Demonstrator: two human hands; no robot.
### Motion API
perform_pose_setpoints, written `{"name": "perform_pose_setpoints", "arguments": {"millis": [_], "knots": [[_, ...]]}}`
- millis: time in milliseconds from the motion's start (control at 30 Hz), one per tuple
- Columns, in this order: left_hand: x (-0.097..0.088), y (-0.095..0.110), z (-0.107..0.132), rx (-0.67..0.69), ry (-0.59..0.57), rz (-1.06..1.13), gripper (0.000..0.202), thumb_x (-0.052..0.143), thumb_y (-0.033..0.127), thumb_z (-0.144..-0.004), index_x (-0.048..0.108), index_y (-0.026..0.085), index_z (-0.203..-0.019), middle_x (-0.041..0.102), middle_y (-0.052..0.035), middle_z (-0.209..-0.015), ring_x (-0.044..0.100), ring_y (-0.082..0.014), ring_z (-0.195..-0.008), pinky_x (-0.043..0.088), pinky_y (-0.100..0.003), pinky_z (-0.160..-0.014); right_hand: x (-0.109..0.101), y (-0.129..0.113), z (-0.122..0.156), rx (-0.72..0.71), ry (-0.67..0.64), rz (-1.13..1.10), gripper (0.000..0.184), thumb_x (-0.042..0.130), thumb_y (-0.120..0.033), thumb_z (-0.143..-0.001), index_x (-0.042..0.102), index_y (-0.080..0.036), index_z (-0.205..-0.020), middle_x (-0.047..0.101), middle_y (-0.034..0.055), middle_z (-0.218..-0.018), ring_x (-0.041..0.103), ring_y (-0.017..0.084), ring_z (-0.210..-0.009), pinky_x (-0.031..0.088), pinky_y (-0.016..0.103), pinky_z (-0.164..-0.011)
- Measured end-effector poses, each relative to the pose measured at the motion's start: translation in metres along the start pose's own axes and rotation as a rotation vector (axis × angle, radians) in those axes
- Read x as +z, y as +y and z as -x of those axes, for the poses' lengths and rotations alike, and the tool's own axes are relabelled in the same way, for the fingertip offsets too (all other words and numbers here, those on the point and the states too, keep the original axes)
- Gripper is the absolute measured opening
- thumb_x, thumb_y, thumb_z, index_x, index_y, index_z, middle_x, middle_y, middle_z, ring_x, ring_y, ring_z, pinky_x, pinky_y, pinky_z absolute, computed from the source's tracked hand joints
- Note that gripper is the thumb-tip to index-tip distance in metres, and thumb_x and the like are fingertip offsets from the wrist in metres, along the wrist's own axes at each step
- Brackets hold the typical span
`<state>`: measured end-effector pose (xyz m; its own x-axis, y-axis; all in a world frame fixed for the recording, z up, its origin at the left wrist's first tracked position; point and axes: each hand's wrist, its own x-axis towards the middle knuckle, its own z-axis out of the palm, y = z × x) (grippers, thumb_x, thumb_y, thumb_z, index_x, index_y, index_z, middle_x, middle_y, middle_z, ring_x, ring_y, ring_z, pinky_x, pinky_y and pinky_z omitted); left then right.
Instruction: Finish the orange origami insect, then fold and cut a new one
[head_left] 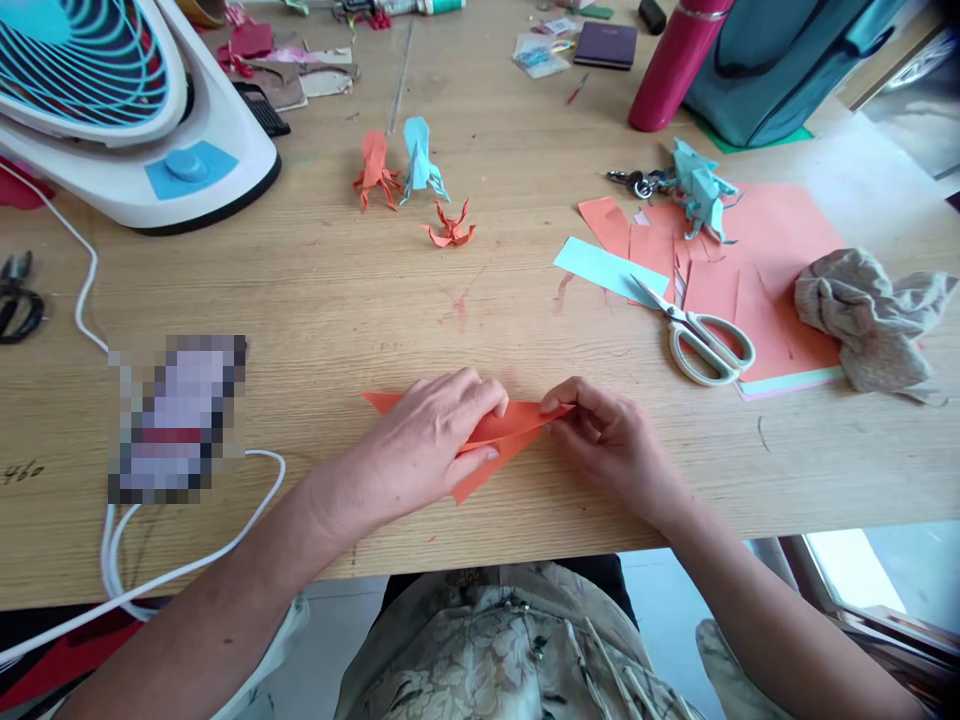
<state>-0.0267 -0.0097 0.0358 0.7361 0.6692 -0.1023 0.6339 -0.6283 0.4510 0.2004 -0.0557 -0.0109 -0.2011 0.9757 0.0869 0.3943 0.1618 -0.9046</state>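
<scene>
A folded sheet of orange paper (517,425) lies near the table's front edge, with pointed corners to the left, right and front. My left hand (450,425) rests over its middle, fingers curled and thumb pressing the paper; part of the sheet is hidden beneath. At the right corner, my right hand (604,435) pinches the paper between thumb and fingers. Beyond the hands stand an orange paper figure (375,165) and a light blue paper figure (421,160), with a small orange paper piece (450,228) in front of them.
White-handled scissors (705,340) lie on a light blue strip (600,264) and orange sheets (795,230) at right. Nearby are a blue paper figure (701,190), a crumpled cloth (862,310) and a red bottle (675,65). At left are a fan (150,180), a phone (180,410) and cables.
</scene>
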Motion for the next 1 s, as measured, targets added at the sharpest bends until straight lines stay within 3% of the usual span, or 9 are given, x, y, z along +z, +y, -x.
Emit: {"name": "perform_pose_setpoints", "arguments": {"millis": [167, 333, 467, 633, 800, 1000], "knots": [[-0.007, 0.005, 0.001, -0.027, 0.000, -0.043, 0.011, 0.064, 0.021, -0.092, 0.053, 0.020, -0.092, 0.058, -0.0024, -0.099, 0.059, -0.0193, -0.089, 0.047, -0.034, -0.079, -0.004, 0.004, 0.000, -0.028, 0.039, -0.122, 0.003, 0.062, -0.025, -0.094, 0.061, -0.022, -0.092, 0.063, 0.0022, -0.090, 0.060, 0.016, -0.083, 0.049, 0.030, -0.075], [-0.012, 0.022, -0.009, -0.002, 0.002, -0.188, 0.013, 0.067, 0.024, -0.091, 0.055, 0.019, -0.092, 0.061, -0.0037, -0.098, 0.060, -0.0215, -0.089, 0.047, -0.037, -0.081, -0.003, -0.001, -0.001, -0.100, 0.033, -0.105, 0.004, 0.061, -0.020, -0.094, 0.062, -0.022, -0.092, 0.063, 0.0013, -0.089, 0.058, 0.014, -0.080, 0.049, 0.030, -0.076], [-0.005, 0.027, -0.018, 0.022, 0.049, -0.030, 0.010, 0.062, 0.017, -0.093, 0.052, 0.019, -0.091, 0.059, -0.0033, -0.099, 0.061, -0.0181, -0.088, 0.047, -0.030, -0.074, -0.001, 0.000, 0.001, -0.099, 0.044, -0.116, 0.002, 0.062, -0.021, -0.094, 0.062, -0.023, -0.095, 0.064, 0.0017, -0.091, 0.060, 0.015, -0.083, 0.051, 0.031, -0.078], [0.006, 0.022, -0.023, 0.094, 0.194, 0.121, 0.008, 0.058, 0.016, -0.095, 0.052, 0.020, -0.097, 0.059, -0.0033, -0.101, 0.059, -0.0177, -0.095, 0.048, -0.031, -0.082, 0.000, 0.008, 0.000, 0.010, 0.105, -0.376, 0.029, 0.068, -0.027, -0.091, 0.057, -0.026, -0.118, 0.067, 0.0026, -0.099, 0.065, 0.016, -0.089, 0.055, 0.031, -0.080], [0.011, 0.022, -0.027, 0.152, 0.267, 0.135, 0.011, 0.050, 0.011, -0.097, 0.055, 0.020, -0.101, 0.062, -0.0051, -0.101, 0.058, -0.0197, -0.099, 0.048, -0.035, -0.088, -0.001, 0.004, -0.005, 0.171, 0.090, -0.540, 0.030, 0.077, -0.044, -0.083, 0.065, -0.022, -0.099, 0.071, 0.0034, -0.092, 0.069, 0.017, -0.082, 0.058, 0.031, -0.076], [0.014, 0.023, -0.030, 0.170, 0.290, 0.111, 0.021, 0.049, 0.006, -0.096, 0.059, 0.021, -0.107, 0.066, -0.0037, -0.102, 0.058, -0.0185, -0.098, 0.046, -0.034, -0.089, -0.005, -0.002, -0.007, 0.210, 0.105, -0.518, 0.034, 0.080, -0.054, -0.076, 0.072, -0.022, -0.084, 0.073, 0.0019, -0.075, 0.069, 0.018, -0.073, 0.057, 0.030, -0.070]]}}
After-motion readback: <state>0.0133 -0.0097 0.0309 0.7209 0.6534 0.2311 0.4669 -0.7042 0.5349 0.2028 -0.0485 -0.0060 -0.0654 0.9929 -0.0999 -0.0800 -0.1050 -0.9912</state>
